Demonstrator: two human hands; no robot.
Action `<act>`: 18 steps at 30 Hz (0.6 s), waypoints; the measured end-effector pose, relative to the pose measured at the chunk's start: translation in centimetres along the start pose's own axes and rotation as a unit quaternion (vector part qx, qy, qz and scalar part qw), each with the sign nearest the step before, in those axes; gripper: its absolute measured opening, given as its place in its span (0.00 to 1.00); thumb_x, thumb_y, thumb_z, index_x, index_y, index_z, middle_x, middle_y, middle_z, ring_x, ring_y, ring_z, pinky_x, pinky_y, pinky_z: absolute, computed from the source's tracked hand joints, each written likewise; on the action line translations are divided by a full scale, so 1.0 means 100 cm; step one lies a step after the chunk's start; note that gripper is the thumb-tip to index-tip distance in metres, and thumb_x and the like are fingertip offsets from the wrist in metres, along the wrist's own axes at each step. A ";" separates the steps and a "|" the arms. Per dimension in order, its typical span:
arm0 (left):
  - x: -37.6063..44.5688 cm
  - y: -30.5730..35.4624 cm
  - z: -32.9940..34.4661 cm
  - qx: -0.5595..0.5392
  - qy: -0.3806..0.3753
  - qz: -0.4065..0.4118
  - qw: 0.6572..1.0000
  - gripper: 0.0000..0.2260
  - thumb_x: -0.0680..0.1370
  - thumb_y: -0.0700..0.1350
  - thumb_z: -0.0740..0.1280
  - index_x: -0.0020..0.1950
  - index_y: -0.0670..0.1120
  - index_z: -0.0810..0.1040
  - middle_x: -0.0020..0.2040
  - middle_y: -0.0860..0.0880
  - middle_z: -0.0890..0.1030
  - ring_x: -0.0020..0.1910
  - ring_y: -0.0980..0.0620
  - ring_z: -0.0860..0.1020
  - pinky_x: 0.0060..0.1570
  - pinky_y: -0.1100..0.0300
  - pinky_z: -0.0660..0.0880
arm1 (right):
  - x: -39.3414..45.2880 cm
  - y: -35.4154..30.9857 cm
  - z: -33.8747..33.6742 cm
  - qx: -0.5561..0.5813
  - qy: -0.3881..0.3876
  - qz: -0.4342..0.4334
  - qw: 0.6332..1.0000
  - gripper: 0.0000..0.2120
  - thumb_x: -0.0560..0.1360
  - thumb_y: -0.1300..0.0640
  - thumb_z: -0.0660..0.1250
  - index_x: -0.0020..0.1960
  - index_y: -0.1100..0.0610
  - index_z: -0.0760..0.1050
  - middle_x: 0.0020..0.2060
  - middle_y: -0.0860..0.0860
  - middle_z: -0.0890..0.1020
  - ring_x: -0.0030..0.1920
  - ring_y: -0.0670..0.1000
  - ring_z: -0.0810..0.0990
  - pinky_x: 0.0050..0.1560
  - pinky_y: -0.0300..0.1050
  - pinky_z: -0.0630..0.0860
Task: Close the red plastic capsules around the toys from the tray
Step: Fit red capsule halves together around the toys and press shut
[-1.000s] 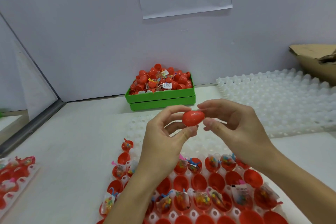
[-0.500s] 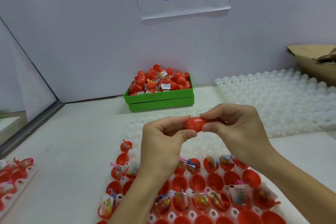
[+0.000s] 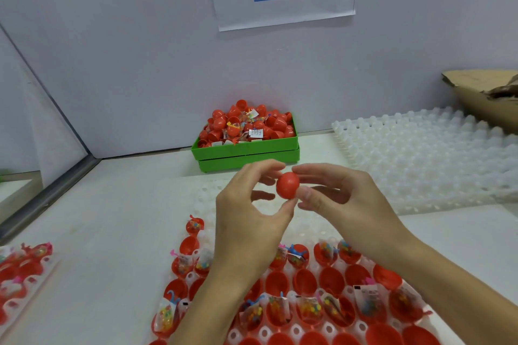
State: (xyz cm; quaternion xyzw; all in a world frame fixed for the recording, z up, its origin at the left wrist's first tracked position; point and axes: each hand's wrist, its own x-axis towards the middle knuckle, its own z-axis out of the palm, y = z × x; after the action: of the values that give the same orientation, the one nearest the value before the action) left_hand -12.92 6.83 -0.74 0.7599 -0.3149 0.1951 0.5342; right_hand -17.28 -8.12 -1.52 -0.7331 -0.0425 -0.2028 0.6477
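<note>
The left hand pinches a smooth, glossy red capsule between thumb tip below and fingertips above; the right hand meets it from the other side, thumb against its lower edge and fingers loosely curled beside it. The capsule looks closed, round end toward the camera, held in the air above the tray. That white, dimpled plastic tray holds open red half-shells, some with small bagged toys. Beyond sits a green bin heaped with capsules, bumpy white trays stacked at right, on a white table against a pale wall.
</note>
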 end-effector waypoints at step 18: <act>-0.001 -0.005 -0.004 0.035 -0.030 0.005 0.999 0.22 0.70 0.38 0.77 0.62 0.52 0.81 0.57 0.60 0.81 0.58 0.64 0.79 0.58 0.71 0.73 | -0.001 0.000 0.001 0.136 -0.043 0.060 0.988 0.18 0.77 0.73 0.64 0.63 0.58 0.75 0.51 0.56 0.86 0.54 0.54 0.85 0.56 0.45 0.81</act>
State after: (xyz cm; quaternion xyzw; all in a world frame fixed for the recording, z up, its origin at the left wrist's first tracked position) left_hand -12.63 7.29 -0.97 0.7821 -0.3274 0.1864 0.4964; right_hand -17.33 -8.04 -1.60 -0.6473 -0.0538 -0.1244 0.7501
